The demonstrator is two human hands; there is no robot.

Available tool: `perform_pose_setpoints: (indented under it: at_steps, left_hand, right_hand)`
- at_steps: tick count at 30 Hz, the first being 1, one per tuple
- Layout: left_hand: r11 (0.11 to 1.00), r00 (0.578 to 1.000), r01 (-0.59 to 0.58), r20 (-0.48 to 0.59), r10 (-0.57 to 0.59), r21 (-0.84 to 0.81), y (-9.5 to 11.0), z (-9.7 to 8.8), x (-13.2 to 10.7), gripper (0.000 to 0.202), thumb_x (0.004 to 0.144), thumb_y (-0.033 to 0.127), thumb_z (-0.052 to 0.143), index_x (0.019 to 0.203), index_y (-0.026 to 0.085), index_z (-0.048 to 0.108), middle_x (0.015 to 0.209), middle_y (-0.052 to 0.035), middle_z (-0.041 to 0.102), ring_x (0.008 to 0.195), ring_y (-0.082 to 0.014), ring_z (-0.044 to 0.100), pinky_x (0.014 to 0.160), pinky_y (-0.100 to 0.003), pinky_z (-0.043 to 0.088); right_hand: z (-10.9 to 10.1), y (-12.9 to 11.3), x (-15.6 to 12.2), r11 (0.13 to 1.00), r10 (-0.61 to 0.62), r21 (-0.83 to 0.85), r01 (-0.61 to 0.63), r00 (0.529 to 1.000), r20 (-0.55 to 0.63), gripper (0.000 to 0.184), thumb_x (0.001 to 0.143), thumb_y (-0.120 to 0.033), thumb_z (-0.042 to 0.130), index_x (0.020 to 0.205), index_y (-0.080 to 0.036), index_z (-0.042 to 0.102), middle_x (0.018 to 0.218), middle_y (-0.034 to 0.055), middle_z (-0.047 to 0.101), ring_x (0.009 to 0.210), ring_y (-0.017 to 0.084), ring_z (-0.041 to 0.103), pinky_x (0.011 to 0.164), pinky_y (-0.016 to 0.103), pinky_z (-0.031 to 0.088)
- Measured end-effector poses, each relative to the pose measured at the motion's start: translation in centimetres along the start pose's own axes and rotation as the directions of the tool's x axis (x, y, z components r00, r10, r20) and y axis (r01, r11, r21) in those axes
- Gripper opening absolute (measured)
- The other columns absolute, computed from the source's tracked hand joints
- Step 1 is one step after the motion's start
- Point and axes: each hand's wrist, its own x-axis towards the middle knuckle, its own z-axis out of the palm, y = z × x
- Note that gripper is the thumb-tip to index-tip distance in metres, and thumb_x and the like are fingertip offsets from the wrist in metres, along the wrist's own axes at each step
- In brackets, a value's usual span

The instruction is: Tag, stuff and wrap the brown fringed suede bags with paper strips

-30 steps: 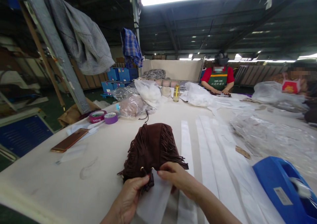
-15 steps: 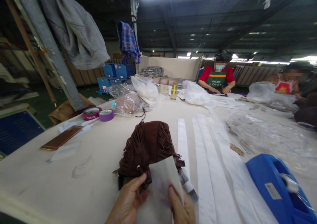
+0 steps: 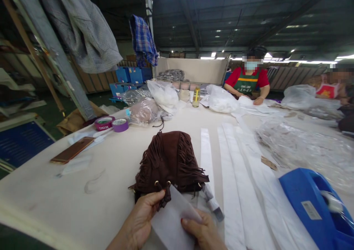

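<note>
A brown suede bag with fringes (image 3: 170, 161) lies on the white table (image 3: 110, 176) in front of me. My left hand (image 3: 141, 220) pinches the bag's near edge and drawstring, its fingers closed. Close beside it, my right hand (image 3: 203, 233) holds a white paper sheet (image 3: 173, 224) by its edge, thumb pressed on top. The sheet lies against the bag's mouth between both hands.
Long white paper strips (image 3: 235, 176) lie to the right. A blue tape dispenser (image 3: 318, 209) stands at the near right. Left lie a phone (image 3: 72, 150) and tape rolls (image 3: 112, 124). Plastic bags (image 3: 304, 150) cover the far side, where a person in a green apron (image 3: 249, 84) works.
My right hand has drawn back from the bag's mouth towards me and now grips the paper sheet. The camera view has tilted slightly. The far person has shifted an arm.
</note>
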Motion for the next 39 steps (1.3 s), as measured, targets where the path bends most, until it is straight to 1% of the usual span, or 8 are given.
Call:
perform_pose_setpoints:
  at_steps: [4, 13, 20, 22, 25, 29, 33, 39]
  left_hand:
    - [0.988, 0.997, -0.066, -0.028, 0.071, 0.142, 0.1, -0.7, 0.2, 0.016, 0.058, 0.020, 0.071, 0.067, 0.013, 0.060, 0.065, -0.0031, 0.065, 0.059, -0.0153, 0.059, 0.052, -0.024, 0.043]
    - [0.983, 0.989, -0.148, 0.003, 0.148, 0.109, 0.0, -0.6, 0.4, 0.023, 0.045, 0.024, 0.075, 0.056, 0.012, 0.059, 0.054, -0.0052, 0.062, 0.052, -0.0178, 0.056, 0.053, -0.028, 0.044]
    - [0.897, 0.918, -0.370, -0.050, 0.393, 0.242, -1.2, -2.2, 0.6, 0.034, 0.046, 0.040, 0.072, 0.061, 0.012, 0.060, 0.058, -0.0024, 0.060, 0.060, -0.0165, 0.053, 0.059, -0.026, 0.041]
    - [0.806, 0.882, -0.407, -0.045, 0.470, 0.430, -1.4, -3.0, 0.7, 0.031, 0.052, 0.039, 0.067, 0.069, 0.014, 0.062, 0.059, -0.0007, 0.059, 0.058, -0.0159, 0.052, 0.056, -0.025, 0.039]
    - [0.552, 0.761, -0.443, -0.029, 0.648, 0.706, -1.1, -3.8, 0.5, 0.032, 0.059, 0.041, 0.059, 0.082, 0.018, 0.061, 0.057, 0.0025, 0.056, 0.055, -0.0158, 0.050, 0.054, -0.025, 0.037]
    - [0.291, 0.644, -0.426, 0.062, 0.762, 0.856, 0.1, -3.1, 0.2, 0.031, 0.063, 0.039, 0.048, 0.085, 0.021, 0.058, 0.072, -0.0001, 0.062, 0.062, -0.0183, 0.055, 0.064, -0.029, 0.041]
    - [0.197, 0.655, -0.381, 0.113, 0.747, 0.903, 0.9, -1.5, 0.0, 0.033, 0.061, 0.036, 0.039, 0.085, 0.021, 0.055, 0.078, -0.0035, 0.064, 0.068, -0.0200, 0.059, 0.068, -0.030, 0.044]
    - [0.139, 0.629, -0.368, 0.136, 0.766, 0.919, 0.9, -0.6, -0.4, 0.040, 0.069, 0.044, 0.032, 0.091, 0.018, 0.053, 0.085, -0.0091, 0.065, 0.077, -0.0243, 0.061, 0.074, -0.036, 0.046]
  right_hand:
    - [0.3, -1.4, 0.0, 0.972, 0.212, -0.126, -0.197, 0.970, 0.122, 0.010, 0.050, -0.019, 0.056, 0.058, -0.015, 0.061, 0.047, -0.0030, 0.053, 0.042, 0.009, 0.041, 0.042, 0.019, 0.026]
    - [2.9, -5.2, 3.0, 0.981, 0.182, -0.088, -0.172, 0.976, 0.122, 0.016, 0.050, -0.010, 0.051, 0.058, -0.015, 0.064, 0.054, -0.0019, 0.060, 0.048, 0.011, 0.051, 0.052, 0.022, 0.038]
    - [3.1, -5.1, 4.3, 0.961, 0.277, -0.050, -0.272, 0.947, 0.160, 0.017, 0.043, -0.011, 0.055, 0.058, -0.012, 0.063, 0.054, 0.0017, 0.061, 0.047, 0.014, 0.052, 0.053, 0.025, 0.040]
    - [3.2, -5.0, 4.5, 0.958, 0.286, -0.040, -0.284, 0.944, 0.166, 0.017, 0.042, -0.012, 0.056, 0.058, -0.011, 0.063, 0.054, 0.0023, 0.061, 0.047, 0.013, 0.052, 0.053, 0.025, 0.040]
    - [3.5, -4.7, 4.6, 0.968, 0.252, -0.016, -0.252, 0.958, 0.136, 0.011, 0.044, -0.015, 0.056, 0.055, -0.013, 0.059, 0.051, 0.0011, 0.057, 0.047, 0.013, 0.050, 0.053, 0.025, 0.038]
    - [4.1, -4.1, 4.3, 0.988, 0.153, -0.019, -0.152, 0.988, 0.007, 0.007, 0.051, -0.021, 0.055, 0.054, -0.016, 0.056, 0.049, -0.0016, 0.052, 0.044, 0.011, 0.043, 0.047, 0.023, 0.032]
    - [4.2, -4.0, 3.8, 0.996, 0.036, -0.082, -0.042, 0.997, -0.071, 0.012, 0.058, -0.030, 0.056, 0.057, -0.017, 0.055, 0.054, -0.0017, 0.051, 0.048, 0.012, 0.042, 0.048, 0.023, 0.028]
    - [4.5, -4.9, 3.9, 0.882, -0.244, -0.444, 0.157, 0.959, -0.146, 0.032, 0.069, -0.042, 0.054, 0.049, -0.019, 0.045, 0.050, -0.0039, 0.039, 0.051, 0.012, 0.035, 0.048, 0.024, 0.022]
